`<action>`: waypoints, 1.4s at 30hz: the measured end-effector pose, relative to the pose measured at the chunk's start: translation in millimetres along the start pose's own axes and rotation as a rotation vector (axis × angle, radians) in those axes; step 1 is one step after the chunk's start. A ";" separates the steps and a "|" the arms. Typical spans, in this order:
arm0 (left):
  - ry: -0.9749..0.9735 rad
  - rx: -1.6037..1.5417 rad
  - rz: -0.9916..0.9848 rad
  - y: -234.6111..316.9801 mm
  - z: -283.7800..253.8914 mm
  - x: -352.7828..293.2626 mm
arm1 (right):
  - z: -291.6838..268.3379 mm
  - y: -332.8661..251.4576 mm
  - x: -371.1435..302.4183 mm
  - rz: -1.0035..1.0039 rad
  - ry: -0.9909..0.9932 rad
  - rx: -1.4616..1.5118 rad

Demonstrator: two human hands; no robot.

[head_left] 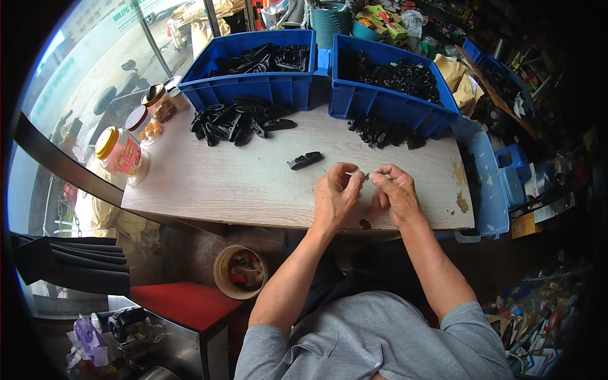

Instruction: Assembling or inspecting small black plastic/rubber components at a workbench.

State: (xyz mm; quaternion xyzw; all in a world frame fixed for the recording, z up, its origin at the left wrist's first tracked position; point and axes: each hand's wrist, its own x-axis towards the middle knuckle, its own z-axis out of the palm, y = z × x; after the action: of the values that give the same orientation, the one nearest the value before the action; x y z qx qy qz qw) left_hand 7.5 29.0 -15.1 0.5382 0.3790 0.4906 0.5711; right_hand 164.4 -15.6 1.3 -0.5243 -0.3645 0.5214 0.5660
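Note:
My left hand (340,195) and my right hand (397,192) meet over the front of the table, fingertips pinched. Between them is a small dark piece (367,177), mostly covered by the fingers; its kind is too small to tell. Beyond my left hand, a single long black plastic part (305,160) lies on the tabletop (240,171). A pile of similar long black parts (235,120) sits at the back left. At the back right is a heap of small black pieces (386,132).
Behind the piles stand a blue bin of long black parts (250,82) and a blue bin of small black pieces (392,101). Lidded jars (120,152) line the left edge. A light-blue tub (491,196) adjoins the right edge; a bucket (223,272) is on the floor.

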 end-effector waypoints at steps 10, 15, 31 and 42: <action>0.275 1.185 0.369 6.0 -53.4 14.2 | 4.4 -1.3 -3.6 0.042 0.041 0.069; 0.232 1.233 0.508 0.1 -52.9 6.8 | 4.4 -0.4 -4.9 0.039 0.027 0.069; 0.062 0.190 0.134 -1.7 -21.7 -22.6 | 14.7 1.9 -5.9 -0.032 -0.006 0.199; -0.119 -0.298 -0.137 1.7 0.7 -24.5 | 10.9 2.7 -7.6 -0.024 -0.067 0.235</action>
State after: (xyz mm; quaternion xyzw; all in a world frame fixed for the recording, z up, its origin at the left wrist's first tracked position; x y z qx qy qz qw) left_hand 2.3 5.0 -15.7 0.4486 0.3034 0.4684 0.6981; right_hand 152.0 -20.9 1.7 -0.4323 -0.3260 0.5709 0.6172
